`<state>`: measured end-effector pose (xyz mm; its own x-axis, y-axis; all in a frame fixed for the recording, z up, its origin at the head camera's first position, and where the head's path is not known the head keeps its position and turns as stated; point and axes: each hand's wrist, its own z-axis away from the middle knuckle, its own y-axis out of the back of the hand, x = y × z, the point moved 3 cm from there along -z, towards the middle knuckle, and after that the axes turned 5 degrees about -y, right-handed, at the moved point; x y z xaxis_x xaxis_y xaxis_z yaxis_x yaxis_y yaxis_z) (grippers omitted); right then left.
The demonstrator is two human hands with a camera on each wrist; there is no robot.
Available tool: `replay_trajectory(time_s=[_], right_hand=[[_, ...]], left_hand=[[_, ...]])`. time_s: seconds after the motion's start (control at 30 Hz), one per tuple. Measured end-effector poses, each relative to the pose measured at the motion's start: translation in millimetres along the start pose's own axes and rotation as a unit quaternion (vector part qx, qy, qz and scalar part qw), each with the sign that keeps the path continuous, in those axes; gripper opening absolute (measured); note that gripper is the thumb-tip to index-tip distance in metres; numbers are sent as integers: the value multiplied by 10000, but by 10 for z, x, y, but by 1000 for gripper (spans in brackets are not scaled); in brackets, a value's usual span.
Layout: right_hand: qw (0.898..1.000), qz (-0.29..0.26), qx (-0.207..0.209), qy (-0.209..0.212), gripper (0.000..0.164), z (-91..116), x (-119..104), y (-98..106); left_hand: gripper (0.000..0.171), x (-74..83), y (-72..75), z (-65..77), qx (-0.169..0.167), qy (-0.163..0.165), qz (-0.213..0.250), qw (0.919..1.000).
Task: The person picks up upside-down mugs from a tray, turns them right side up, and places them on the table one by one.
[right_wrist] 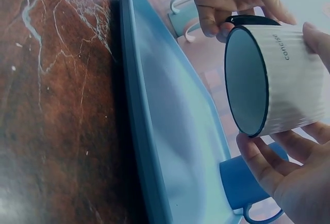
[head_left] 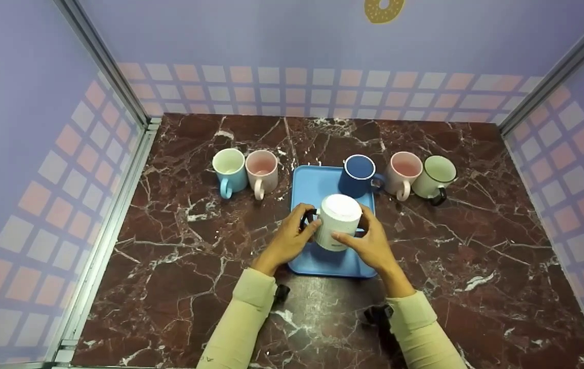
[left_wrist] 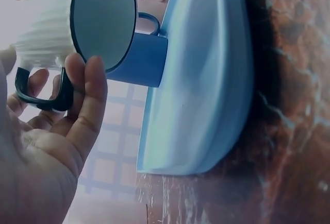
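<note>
A white ribbed mug (head_left: 339, 223) with a black rim and black handle (left_wrist: 46, 98) is held upside down above the blue tray (head_left: 304, 259). Its pale base faces up in the head view, and both wrist views show its mouth turned toward the tray, apart from it. My left hand (head_left: 292, 233) grips the mug on its handle side. On the opposite side, my right hand (head_left: 372, 242) holds the body between thumb and fingers. Lettering shows on the mug's wall in the right wrist view. A dark blue mug (head_left: 357, 177) stands upright at the tray's far right corner.
Left of the tray stand a light blue mug (head_left: 231, 171) and a pink mug (head_left: 262, 171). To its right are another pink mug (head_left: 403, 174) and a pale green mug (head_left: 434, 177) with a black handle. Patterned walls enclose the dark marbled table (head_left: 184, 287).
</note>
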<state>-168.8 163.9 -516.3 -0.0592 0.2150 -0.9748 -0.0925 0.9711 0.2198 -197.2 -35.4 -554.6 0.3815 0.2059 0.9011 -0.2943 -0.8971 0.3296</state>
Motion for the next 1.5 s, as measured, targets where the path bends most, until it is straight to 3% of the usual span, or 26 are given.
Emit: replay_trajectory(time_s=[0.2,0.3,0.43,0.67,0.87,1.1,1.33,1.5], right_hand=[[9999,62,22,-79,71,6,-17,10],[9998,103,66,-175,69,6,-27,13],[9995,142,75,-289,66,4,-42,8],[9986,166,124,-496,58,7,-44,6],[9982,47,14,-590,51,15,-45,2],[9978,-240,-172,-590,41,4,-15,-1],[9972,-195,-145,-705,38,-76,265,0],[9956,19,-381,-857,40,-17,38,21]], left_hand=[[75,37,31,45,-317,-275,-600,9973],[103,55,31,58,-493,-233,-751,9957],[120,90,18,59,-667,-148,-979,9928],[125,113,-18,36,-733,-348,-1449,9861],[118,109,-32,14,-699,-496,-1219,9888],[111,88,-30,-12,-658,-443,-736,9941],[114,110,-34,-44,-655,-445,-686,9945],[116,132,-49,-52,-640,-432,-670,9948]])
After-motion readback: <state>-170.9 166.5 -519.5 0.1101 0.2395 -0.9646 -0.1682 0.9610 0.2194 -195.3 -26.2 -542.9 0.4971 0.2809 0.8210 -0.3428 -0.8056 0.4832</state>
